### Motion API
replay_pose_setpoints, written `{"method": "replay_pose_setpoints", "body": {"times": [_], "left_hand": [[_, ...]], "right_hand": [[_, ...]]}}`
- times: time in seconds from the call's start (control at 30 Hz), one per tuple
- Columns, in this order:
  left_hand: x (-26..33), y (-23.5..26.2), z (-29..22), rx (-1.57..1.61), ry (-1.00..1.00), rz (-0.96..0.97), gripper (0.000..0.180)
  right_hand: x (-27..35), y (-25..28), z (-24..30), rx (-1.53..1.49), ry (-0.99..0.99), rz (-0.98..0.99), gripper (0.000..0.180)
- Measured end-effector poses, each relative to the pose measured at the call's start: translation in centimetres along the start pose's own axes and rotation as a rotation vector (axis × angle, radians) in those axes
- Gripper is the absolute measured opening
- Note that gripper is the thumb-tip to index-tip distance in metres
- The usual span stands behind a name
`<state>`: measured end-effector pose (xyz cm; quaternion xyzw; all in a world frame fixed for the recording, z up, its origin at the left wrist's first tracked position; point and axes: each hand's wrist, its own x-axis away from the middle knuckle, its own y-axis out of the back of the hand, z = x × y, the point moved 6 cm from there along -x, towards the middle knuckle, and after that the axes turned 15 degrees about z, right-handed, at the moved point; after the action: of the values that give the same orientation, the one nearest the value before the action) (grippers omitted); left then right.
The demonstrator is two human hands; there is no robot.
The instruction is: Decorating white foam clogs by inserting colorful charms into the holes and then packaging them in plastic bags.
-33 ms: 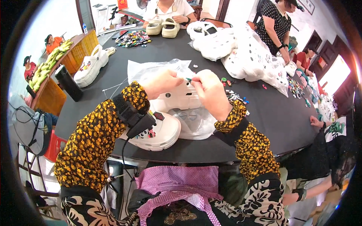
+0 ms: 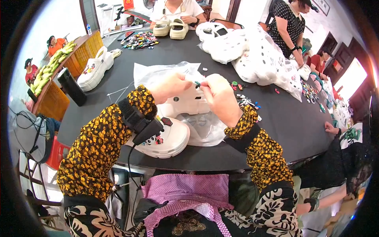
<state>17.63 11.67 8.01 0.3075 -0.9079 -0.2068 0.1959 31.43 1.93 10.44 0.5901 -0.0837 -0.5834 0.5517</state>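
Small dark-green piece is pinched btwn. narrowed fingertips of L hand & R hand, held above white clog at black table. 2nd white clog, dotted w/ charms, is seen nearer table edge, beside clear plastic bag.

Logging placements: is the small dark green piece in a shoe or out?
Out: the dark green piece is between the left hand and right hand.

Smooth clog, glossy plastic bag
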Motion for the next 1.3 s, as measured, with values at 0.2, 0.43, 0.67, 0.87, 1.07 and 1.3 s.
{"method": "replay_pose_setpoints", "body": {"times": [0.2, 0.43, 0.67, 0.87, 1.07, 1.3], "left_hand": [[-0.3, 0.1, -0.1, 0.023, -0.024, -0.016, 0.023], [-0.6, 0.1, 0.1, 0.086, -0.047, 0.023, 0.022], [-1.1, 0.3, 1.3, 0.06, 0.015, -0.002, 0.02], [-1.6, 0.5, 1.2, 0.012, -0.09, -0.048, 0.022], [-1.2, 0.2, 1.3, 0.021, -0.039, -0.02, 0.021], [-0.9, -0.2, -0.1, -0.018, -0.046, -0.016, 0.021]], "right_hand": [[0.1, -0.3, 1.0, 0.207, 0.084, 0.027, 0.014], [0.8, -1.0, 1.6, 0.32, 0.133, 0.088, 0.031], [1.4, -1.8, 3.7, 0.697, 0.136, 0.153, 0.035], [1.0, -2.7, 4.2, 0.791, 0.17, 0.207, 0.031], [0.8, -3.8, 4.0, 0.779, 0.162, 0.289, 0.02], [0.3, -3.2, 3.3, 0.737, 0.15, 0.312, 0.02]]}}
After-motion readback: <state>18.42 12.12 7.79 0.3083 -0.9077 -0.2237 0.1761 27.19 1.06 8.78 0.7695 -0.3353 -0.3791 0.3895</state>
